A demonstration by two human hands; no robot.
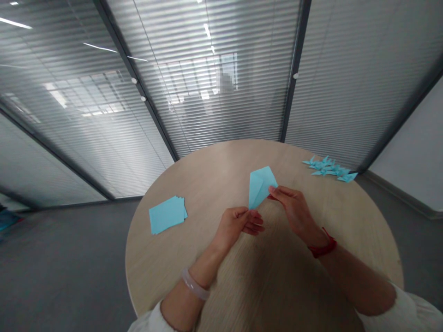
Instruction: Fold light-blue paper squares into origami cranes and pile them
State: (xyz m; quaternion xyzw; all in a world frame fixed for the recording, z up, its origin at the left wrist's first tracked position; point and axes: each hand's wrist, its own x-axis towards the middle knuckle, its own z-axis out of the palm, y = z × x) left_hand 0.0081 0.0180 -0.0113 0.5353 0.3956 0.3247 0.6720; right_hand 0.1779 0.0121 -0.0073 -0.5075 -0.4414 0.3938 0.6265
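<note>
A light-blue sheet of origami paper (260, 184), folded into a kite shape, is held up over the middle of the table. My left hand (241, 221) pinches its narrow lower tip between thumb and fingers. With thumb and forefinger, my right hand (290, 203) grips the paper's right corner. Fold lines and an overlapping flap show on the side facing me. Both hands are closed on the paper, and their fingertips are partly hidden.
On the round wooden table (214, 170), a stack of blue paper sheets (167, 215) lies at the left. Several folded blue paper cranes (328, 168) sit together near the right back edge. Glass panels with blinds (228, 110) stand behind the table.
</note>
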